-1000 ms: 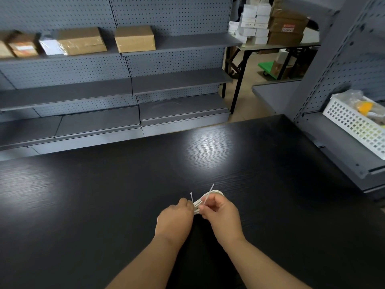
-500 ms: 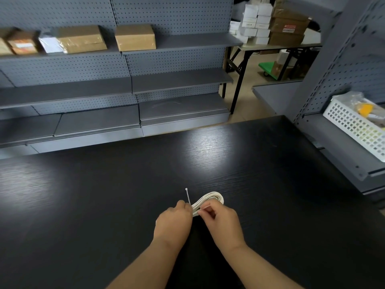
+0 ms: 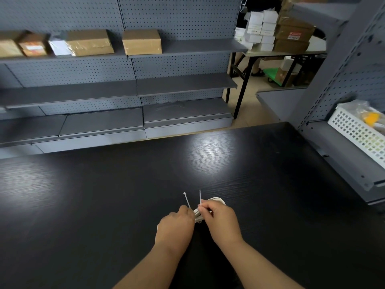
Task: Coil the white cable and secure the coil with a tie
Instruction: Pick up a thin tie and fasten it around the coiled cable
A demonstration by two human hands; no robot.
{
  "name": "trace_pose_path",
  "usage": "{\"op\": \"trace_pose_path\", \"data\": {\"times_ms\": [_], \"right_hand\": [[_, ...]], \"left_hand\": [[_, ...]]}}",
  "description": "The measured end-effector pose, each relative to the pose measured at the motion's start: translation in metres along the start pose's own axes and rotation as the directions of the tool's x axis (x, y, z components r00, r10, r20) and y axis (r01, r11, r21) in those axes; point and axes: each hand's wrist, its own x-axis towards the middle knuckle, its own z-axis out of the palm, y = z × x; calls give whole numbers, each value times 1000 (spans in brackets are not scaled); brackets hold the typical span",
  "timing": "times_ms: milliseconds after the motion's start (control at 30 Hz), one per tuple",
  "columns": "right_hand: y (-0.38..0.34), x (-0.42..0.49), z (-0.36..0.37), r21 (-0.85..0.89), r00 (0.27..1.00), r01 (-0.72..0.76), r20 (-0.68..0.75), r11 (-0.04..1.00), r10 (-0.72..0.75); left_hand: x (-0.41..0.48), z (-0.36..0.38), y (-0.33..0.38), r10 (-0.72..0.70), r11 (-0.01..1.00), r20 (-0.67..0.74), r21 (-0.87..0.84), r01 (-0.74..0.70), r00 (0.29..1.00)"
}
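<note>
White cable [image 3: 216, 199] lies coiled between our hands at the worktop [image 3: 104, 205]. Our left hand [image 3: 177, 224] pinches the tie [image 3: 186, 200] head end, our right hand [image 3: 220, 220] the tail; we should thread tail into head squarely.

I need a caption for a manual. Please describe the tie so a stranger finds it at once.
On the black table, the left hand and right hand meet over a coiled cable. Between them the two ends of the tie stick up, each far thinner than the cable.
</note>
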Motion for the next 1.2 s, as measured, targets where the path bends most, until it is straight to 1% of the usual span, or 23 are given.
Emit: {"op": "trace_pose_path", "data": {"times_ms": [133, 233, 333, 533, 600, 633, 700, 767, 833, 933, 1000, 1100, 1200], "right_hand": [[2, 4, 6, -36, 999, -36, 31, 999, 37], [1, 5, 8, -62, 999, -37, 14, 997, 37], [3, 6, 9, -44, 999, -37, 8, 998, 38], [6, 4, 14, 9, 997, -72, 20, 997, 72], [6, 3, 15, 13, 997, -79, 14, 997, 79], [6, 4, 15, 16, 997, -82, 8, 997, 81], [6, 4, 15, 14, 996, -85, -2, 996, 85], [6, 4, 16, 9, 996, -84, -4, 996, 84], [6, 4, 16, 15, 996, -87, 0, 996, 87], [6, 4, 16, 25, 996, -87, 5, 996, 87], [6, 3, 16, 33, 996, -90, 7, 995, 90], [6, 3, 16, 32, 996, -85, 10, 996, 85], [6, 3, 16, 27, 996, -85, 15, 996, 85]], "left_hand": [[0, -1, 0, 0, 1000, 9, -6, 0, 1000], [-2, -1, 1, 0, 1000, 6, 14, 0, 1000], [-2, -1, 1, 0, 1000, -21, 31, 0, 1000], [-6, 4, -3, -20, 998, -40, -61, 18, 999], [-8, 4, -2, -77, 985, -72, -160, 65, 994], [-7, 3, -2, -135, 965, -83, -238, 112, 987], [2, 1, 0, -290, 887, -91, -398, 233, 953], [12, 0, 0, -417, 808, -50, -477, 345, 907], [21, -1, 1, -493, 761, 23, -474, 444, 870], [32, -6, 8, -547, 740, 90, -413, 531, 832], [38, -8, 14, -577, 715, 108, -412, 565, 810], [44, -7, 16, -617, 661, 121, -457, 596, 778], [45, -7, 15, -629, 643, 112, -482, 595, 770]]}}
